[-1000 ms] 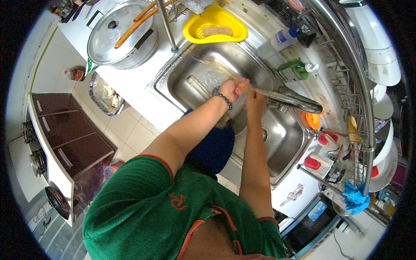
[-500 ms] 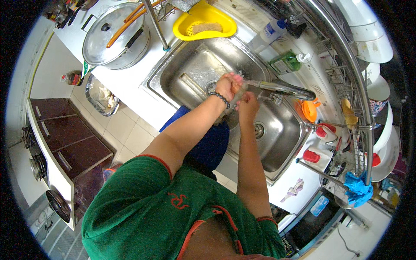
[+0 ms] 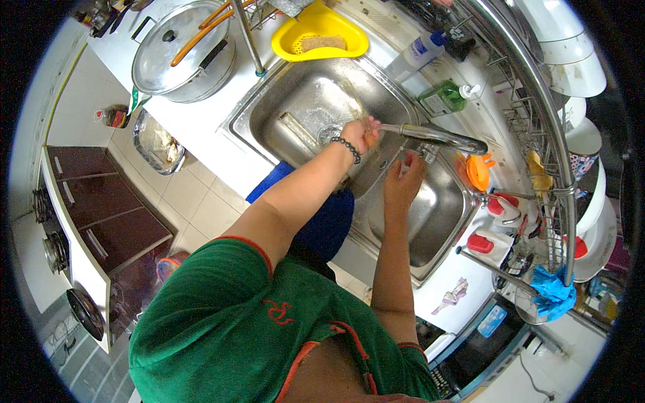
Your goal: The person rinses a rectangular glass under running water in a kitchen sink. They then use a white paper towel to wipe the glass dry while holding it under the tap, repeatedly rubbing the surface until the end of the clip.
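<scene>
My left hand (image 3: pixel 361 136), with a dark beaded bracelet on its wrist, is over the double metal sink (image 3: pixel 272 114), just below the spout end of the tap (image 3: pixel 443 138). Its fingers are curled in, and whatever they may hold is hidden. Farther right, my right hand (image 3: pixel 404 180) hangs above the divider and right basin, close to the tap's base, with fingers partly apart and nothing visible in them. Wet patches and a drain show in the left basin.
A yellow strainer basket (image 3: pixel 285 46) with a brown sponge stands behind the sink. At left is a large lidded pot (image 3: pixel 181 50). A white bottle (image 3: pixel 418 55) and green soap bottle (image 3: pixel 445 99) line the back. A dish rack (image 3: pixel 537 60) curves along the right.
My right hand has moved away from my left hand, rightward toward the tap's base. My left hand has shifted slightly right and stays by the spout.
</scene>
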The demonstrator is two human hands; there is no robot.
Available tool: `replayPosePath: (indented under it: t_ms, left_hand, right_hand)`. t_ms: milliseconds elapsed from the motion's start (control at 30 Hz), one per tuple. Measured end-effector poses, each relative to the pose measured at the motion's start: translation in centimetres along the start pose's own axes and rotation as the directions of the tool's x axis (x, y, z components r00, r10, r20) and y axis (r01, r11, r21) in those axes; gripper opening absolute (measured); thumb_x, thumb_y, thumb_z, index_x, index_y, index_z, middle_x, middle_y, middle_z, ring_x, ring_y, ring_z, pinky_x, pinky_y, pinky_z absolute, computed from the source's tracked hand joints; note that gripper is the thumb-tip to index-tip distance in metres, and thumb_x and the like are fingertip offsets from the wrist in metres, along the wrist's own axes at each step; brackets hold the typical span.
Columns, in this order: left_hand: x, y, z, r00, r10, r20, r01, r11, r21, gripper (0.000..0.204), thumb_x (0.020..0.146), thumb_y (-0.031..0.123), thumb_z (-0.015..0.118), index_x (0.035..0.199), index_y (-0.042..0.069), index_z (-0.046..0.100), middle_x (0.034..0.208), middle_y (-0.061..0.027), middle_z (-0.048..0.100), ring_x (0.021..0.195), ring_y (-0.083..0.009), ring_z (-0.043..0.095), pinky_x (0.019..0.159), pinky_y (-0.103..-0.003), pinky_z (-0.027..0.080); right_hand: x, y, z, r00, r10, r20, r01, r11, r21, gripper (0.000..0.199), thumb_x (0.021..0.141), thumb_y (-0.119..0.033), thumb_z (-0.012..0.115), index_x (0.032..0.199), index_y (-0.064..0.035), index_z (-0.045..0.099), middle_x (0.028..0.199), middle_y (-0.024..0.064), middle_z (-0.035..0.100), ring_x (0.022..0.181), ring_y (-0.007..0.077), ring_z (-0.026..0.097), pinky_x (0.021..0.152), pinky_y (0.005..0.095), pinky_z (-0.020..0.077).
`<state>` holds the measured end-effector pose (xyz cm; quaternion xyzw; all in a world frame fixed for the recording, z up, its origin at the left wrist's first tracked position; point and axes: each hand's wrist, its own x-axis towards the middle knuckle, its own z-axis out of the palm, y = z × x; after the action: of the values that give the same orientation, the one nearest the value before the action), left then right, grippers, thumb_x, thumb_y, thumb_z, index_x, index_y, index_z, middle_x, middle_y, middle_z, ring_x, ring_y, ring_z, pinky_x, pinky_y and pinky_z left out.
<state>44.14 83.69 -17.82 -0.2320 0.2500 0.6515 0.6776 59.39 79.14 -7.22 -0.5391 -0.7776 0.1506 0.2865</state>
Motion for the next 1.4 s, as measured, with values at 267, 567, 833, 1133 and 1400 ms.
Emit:
replayPosePath:
  t_ms: [267,567,833,1133,1400]
  left_hand:
    - [-4.1,2.6,0.1,0.988,-0.148,-0.035,0.146,0.865,0.48,0.016,0.09,0.008,0.042,0.099,0.005,0.055,0.077,-0.0095,0.06,0.074,-0.0181,0.062,0.064,-0.029,0.054]
    - [-12.0,6.8,-1.9,0.974,0.213,0.08,-0.12,0.179,0.976,0.031,0.081,0.003,0.049,0.11,0.007,0.058,0.082,-0.0044,0.063,0.056,-0.0095,0.055,0.046,-0.023,0.045]
    - [-16.9,8.3,-1.2,0.9,0.384,0.205,-0.176,-0.109,0.978,0.043,0.078,0.008,0.055,0.121,0.004,0.052,0.078,-0.003,0.061,0.062,-0.0092,0.054,0.055,-0.023,0.046]
    - [-20.1,9.1,0.6,0.793,0.436,0.426,-0.259,-0.392,0.883,0.049,0.071,0.009,0.057,0.119,0.001,0.051,0.085,-0.0098,0.061,0.076,-0.0207,0.058,0.073,-0.03,0.047]
    - [-23.0,9.4,1.9,0.418,0.091,0.904,-0.072,-0.989,0.132,0.044,0.076,0.011,0.048,0.12,0.009,0.051,0.086,-0.0075,0.057,0.082,-0.0232,0.056,0.069,-0.036,0.043]
  right_hand:
    - [3.5,3.4,1.8,0.93,-0.36,0.073,0.366,0.896,-0.252,0.027,0.082,-0.021,0.057,0.104,-0.0056,0.058,0.102,0.0156,0.056,0.1,0.0345,0.051,0.088,0.0494,0.036]
    - [5.5,1.5,1.1,0.931,-0.27,0.245,0.345,0.87,-0.353,0.018,0.086,-0.022,0.053,0.079,-0.0057,0.056,0.076,0.0143,0.062,0.071,0.0323,0.061,0.063,0.0452,0.0448]
    - [6.4,1.2,1.6,0.939,-0.289,0.188,0.342,0.846,-0.409,0.019,0.089,-0.027,0.048,0.087,-0.0099,0.057,0.075,0.0122,0.063,0.07,0.032,0.062,0.061,0.0479,0.0427]
    - [7.6,-0.2,1.7,0.955,-0.127,0.27,0.235,0.878,-0.417,0.022,0.09,-0.025,0.044,0.097,-0.0106,0.059,0.085,0.0148,0.065,0.08,0.0334,0.062,0.07,0.0492,0.0438]
    - [6.1,1.9,2.1,0.883,-0.456,0.109,0.459,0.793,-0.4,0.028,0.09,-0.029,0.044,0.081,-0.0077,0.06,0.077,0.0145,0.063,0.068,0.0318,0.062,0.059,0.0419,0.0474]
